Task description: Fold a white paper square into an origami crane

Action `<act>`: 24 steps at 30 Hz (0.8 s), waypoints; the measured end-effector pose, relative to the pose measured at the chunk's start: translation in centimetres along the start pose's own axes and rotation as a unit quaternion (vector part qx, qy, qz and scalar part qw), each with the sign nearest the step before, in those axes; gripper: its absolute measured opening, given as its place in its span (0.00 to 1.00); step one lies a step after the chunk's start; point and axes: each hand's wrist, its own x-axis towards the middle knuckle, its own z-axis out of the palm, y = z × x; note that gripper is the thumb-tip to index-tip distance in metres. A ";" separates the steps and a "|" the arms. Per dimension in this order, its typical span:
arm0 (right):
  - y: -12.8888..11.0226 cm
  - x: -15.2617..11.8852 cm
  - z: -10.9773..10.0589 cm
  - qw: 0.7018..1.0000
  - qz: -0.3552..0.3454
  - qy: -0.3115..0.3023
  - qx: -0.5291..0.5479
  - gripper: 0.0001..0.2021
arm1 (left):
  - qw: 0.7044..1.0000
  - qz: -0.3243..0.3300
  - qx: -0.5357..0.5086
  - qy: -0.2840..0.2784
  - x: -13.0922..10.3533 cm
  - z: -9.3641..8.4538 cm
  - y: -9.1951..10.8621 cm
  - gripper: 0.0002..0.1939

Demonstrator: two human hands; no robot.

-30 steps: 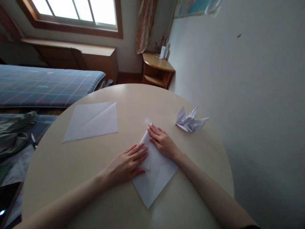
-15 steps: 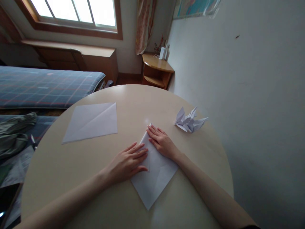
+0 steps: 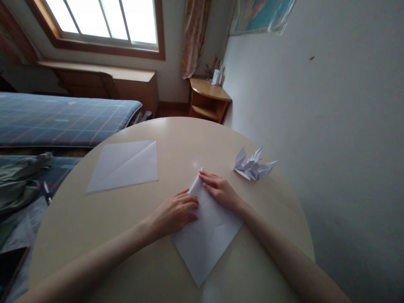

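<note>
The white sheet lies on the round table, one corner toward the person and a narrow folded point at its far end. The right hand rests on that point, fingers extended and together, probably so the narrow end cannot spring up or slide. The left hand lies over the sheet's left edge with fingers bent; whether it pinches a layer or only presses is unclear, but its place seems to steady that side. Left of and beyond the sheet lies a creased paper; right of and beyond it stands a paper figure, both apart, leaving the hands room.
</note>
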 end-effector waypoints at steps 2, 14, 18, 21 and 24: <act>0.3 0.4 -0.4 1.000 0.003 0.016 0.019 0.17 | 1.000 -0.006 -0.012 0.000 -0.1 0.2 -0.1 0.13; -0.2 0.4 0.1 0.967 -0.075 0.034 -0.243 0.18 | 0.999 0.008 -0.024 -0.045 -0.8 0.5 -0.1 0.21; 0.2 0.6 0.1 0.972 -0.065 0.029 -0.224 0.18 | 0.999 0.011 -0.010 -0.033 -1.1 0.8 -0.2 0.21; 0.4 0.7 0.1 0.974 -0.066 0.028 -0.216 0.18 | 1.000 0.015 0.000 -0.025 -1.2 0.9 -0.3 0.21; 0.4 0.7 0.1 0.973 -0.068 0.029 -0.218 0.18 | 0.999 0.017 0.004 -0.029 -1.2 0.8 -0.4 0.21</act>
